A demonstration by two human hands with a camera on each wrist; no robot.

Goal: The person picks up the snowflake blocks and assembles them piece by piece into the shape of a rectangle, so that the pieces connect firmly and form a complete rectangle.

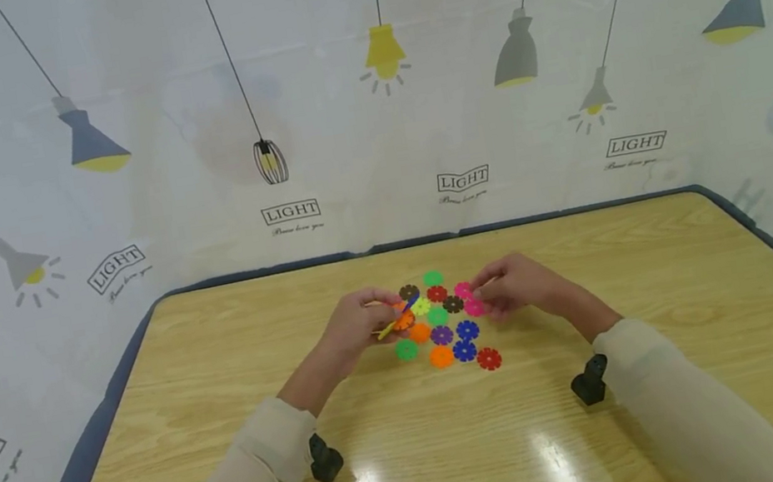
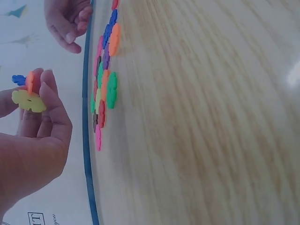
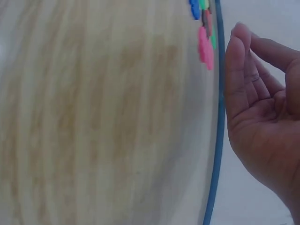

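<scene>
My left hand (image 1: 351, 332) (image 2: 40, 136) pinches a small joined cluster of notched discs between thumb and fingers: a yellow disc (image 2: 29, 101), an orange one (image 2: 31, 82) and a blue one (image 2: 18, 80). It is held above the left side of the loose discs. My right hand (image 1: 523, 285) (image 3: 262, 103) hovers by the right side of them, close to two pink discs (image 1: 474, 307) (image 3: 205, 46). Its fingers are loosely bent, and no disc shows in them. Flat on the table lie several discs, among them purple (image 1: 442, 335), red (image 1: 489, 359) and green (image 1: 407, 349).
The wooden table (image 1: 433, 436) carries the discs near its middle. Behind it hangs a white backdrop (image 1: 329, 73) printed with lamps, its dark blue lower edge running along the table. A small black device (image 1: 326, 459) (image 1: 590, 381) sits by each sleeve cuff.
</scene>
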